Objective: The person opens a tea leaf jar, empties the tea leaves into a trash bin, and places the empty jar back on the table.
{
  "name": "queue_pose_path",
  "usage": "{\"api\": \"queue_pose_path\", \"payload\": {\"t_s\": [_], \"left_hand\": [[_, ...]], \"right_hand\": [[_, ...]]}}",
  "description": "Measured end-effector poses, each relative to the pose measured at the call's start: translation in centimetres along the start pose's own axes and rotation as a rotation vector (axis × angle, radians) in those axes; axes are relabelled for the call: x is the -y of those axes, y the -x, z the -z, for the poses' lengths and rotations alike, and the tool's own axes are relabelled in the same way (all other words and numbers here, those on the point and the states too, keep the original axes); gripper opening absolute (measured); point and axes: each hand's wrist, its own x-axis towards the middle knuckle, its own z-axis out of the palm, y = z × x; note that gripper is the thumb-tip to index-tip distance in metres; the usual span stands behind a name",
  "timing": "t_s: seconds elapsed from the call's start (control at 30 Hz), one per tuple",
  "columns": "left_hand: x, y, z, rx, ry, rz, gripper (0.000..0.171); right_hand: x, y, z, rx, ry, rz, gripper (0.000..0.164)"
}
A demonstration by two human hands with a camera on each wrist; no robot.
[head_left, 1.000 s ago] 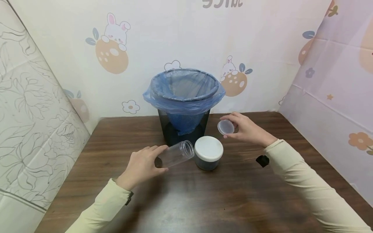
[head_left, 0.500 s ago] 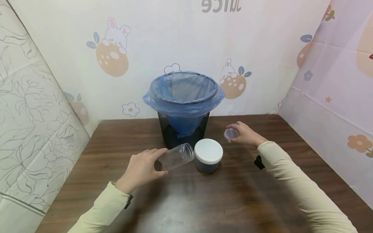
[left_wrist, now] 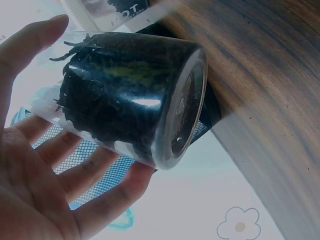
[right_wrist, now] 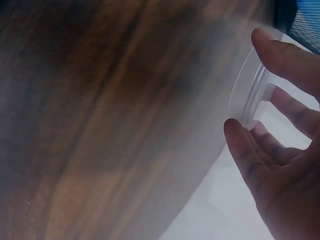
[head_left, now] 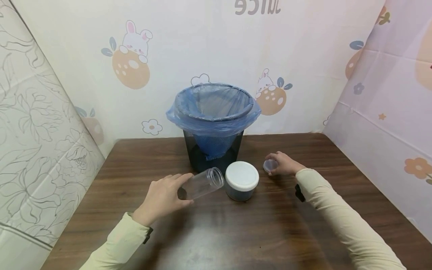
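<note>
My left hand (head_left: pixel 165 195) grips a clear plastic jar (head_left: pixel 204 184) that lies tilted, its uncapped mouth toward the right. Dark, dry, twisted leaf-like bits (left_wrist: pixel 110 90) sit in the jar's base end, seen in the left wrist view. Between the thumb and fingers of my right hand (head_left: pixel 285 164) is a round translucent lid (head_left: pixel 270 165), pinched by its edge just over the table; whether it touches the wood I cannot tell. A wide, short container with a white lid (head_left: pixel 242 175) stands upright between the two hands, close to the jar's mouth.
Behind the white-lidded container stands a black mesh bin (head_left: pixel 213 152) lined with a blue plastic bag (head_left: pixel 216 125). A dark wooden table (head_left: pixel 216 232) lies under everything. Printed cloth (head_left: pixel 303 37) hangs at the back and sides.
My right hand has moved down and slightly right with the lid, nearer the table. The left hand and jar have stayed nearly still. The head view has shifted a little.
</note>
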Motion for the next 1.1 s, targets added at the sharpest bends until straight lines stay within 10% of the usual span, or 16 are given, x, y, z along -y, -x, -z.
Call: {"api": "queue_pose_path", "payload": {"t_s": [1.1], "left_hand": [[0.6,-0.5,1.7,-0.015,-0.014,-0.002,0.070]], "right_hand": [[0.4,0.3,0.2,-0.003,0.007,-0.005,0.061]]}}
